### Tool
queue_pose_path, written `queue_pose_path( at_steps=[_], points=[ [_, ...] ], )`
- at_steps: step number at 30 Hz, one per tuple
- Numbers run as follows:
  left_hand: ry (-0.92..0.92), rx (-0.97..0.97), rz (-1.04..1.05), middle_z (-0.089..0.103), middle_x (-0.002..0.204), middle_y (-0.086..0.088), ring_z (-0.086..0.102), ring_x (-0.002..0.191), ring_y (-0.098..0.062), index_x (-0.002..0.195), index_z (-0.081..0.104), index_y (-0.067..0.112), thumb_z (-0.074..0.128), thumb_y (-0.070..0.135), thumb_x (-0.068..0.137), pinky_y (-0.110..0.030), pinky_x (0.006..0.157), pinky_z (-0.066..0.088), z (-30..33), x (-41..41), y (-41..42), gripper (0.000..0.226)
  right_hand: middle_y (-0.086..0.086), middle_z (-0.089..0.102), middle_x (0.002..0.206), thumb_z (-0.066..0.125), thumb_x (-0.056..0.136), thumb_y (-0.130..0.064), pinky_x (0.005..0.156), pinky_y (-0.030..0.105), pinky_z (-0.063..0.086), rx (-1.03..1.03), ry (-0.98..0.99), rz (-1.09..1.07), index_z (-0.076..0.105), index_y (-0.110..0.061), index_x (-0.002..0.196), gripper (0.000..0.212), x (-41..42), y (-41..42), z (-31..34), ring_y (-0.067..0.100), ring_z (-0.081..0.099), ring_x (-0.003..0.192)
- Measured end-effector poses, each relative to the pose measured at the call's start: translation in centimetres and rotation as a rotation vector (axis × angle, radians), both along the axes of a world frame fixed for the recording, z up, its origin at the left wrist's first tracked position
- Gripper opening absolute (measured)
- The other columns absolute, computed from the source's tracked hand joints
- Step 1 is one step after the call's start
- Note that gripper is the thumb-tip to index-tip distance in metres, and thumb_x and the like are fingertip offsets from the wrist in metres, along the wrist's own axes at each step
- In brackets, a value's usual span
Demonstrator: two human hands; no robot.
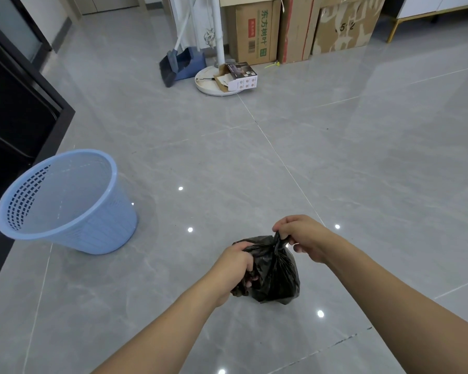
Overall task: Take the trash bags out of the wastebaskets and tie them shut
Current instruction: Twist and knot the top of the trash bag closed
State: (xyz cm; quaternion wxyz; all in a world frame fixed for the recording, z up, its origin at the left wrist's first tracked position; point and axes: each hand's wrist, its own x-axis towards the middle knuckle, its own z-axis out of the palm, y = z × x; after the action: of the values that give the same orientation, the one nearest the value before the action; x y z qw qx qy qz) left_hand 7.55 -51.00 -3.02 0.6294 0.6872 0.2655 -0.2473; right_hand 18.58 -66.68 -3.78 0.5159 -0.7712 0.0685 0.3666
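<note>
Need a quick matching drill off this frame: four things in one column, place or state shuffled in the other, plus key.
Things:
1. black trash bag
2. blue wastebasket
3. broom and dustpan
4. cardboard boxes

Places or states:
A. far end of the floor, standing in a row
B. held by the left hand and right hand
C. near left, no bag inside
D. far middle, left of the round white stand base

Pairs: 1-B, 2-C, 3-D, 4-A
</note>
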Motion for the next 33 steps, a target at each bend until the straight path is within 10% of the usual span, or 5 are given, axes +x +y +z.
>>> queue_pose_path(
  at_steps=[6,16,25,29,33],
  points=[
    [-0.009,0.003,0.042,0.067,0.086,-0.007,0.059,0.067,-0.022,0.101,0.065,0.014,0.052,0.046,0.092,-0.033,0.06,0.048,-0.3,0.0,-0.7,0.036,0.01,0.049,0.079,0.064,0.071,-0.015,0.048,0.027,0.023,-0.101,0.076,0.028,0.073,-0.007,0.092,0.025,0.3,-0.1,-0.2,0.017,0.034,0.056],
    [-0.028,-0.051,0.261,0.063,0.099,-0.006,0.057,0.076,-0.021,0.108,0.055,0.026,0.036,0.001,0.09,-0.023,0.049,0.043,-0.4,0.7,-3.0,0.037,0.007,0.053,0.071,0.062,0.082,-0.007,0.047,0.026,0.026,-0.103,0.001,0.035,0.066,-0.005,0.09,0.009,-0.3,0.2,0.0,0.017,0.041,0.057],
    [-0.181,0.361,-0.084,0.061,0.075,0.003,0.059,0.075,-0.024,0.083,0.058,0.017,0.051,0.032,0.084,-0.03,0.062,0.042,-0.8,0.7,-3.5,0.016,0.005,0.06,0.073,0.051,0.092,-0.033,0.064,0.036,0.044,-0.493,-0.53,0.329,0.056,-0.009,0.073,0.031,-0.9,0.4,-1.4,0.025,0.057,0.072],
    [-0.338,0.769,-0.289,0.064,0.085,-0.001,0.058,0.077,-0.025,0.091,0.054,0.017,0.034,0.033,0.1,-0.033,0.065,0.045,-1.8,-0.2,-3.3,0.027,0.008,0.038,0.06,0.056,0.087,-0.03,0.053,0.031,0.028,-0.256,-0.12,0.019,0.042,-0.01,0.064,0.033,-0.9,0.1,-0.4,0.022,0.035,0.054],
    [-0.241,0.645,-0.266,0.055,0.069,0.002,0.054,0.069,-0.021,0.072,0.05,0.015,0.035,0.036,0.102,-0.031,0.058,0.042,-2.1,-0.2,-3.3,0.04,0.004,0.045,0.058,0.064,0.084,-0.023,0.046,0.026,0.029,0.079,0.305,-0.209,0.058,-0.009,0.075,0.018,-1.0,-1.1,0.1,0.016,0.034,0.047]
  ],
)
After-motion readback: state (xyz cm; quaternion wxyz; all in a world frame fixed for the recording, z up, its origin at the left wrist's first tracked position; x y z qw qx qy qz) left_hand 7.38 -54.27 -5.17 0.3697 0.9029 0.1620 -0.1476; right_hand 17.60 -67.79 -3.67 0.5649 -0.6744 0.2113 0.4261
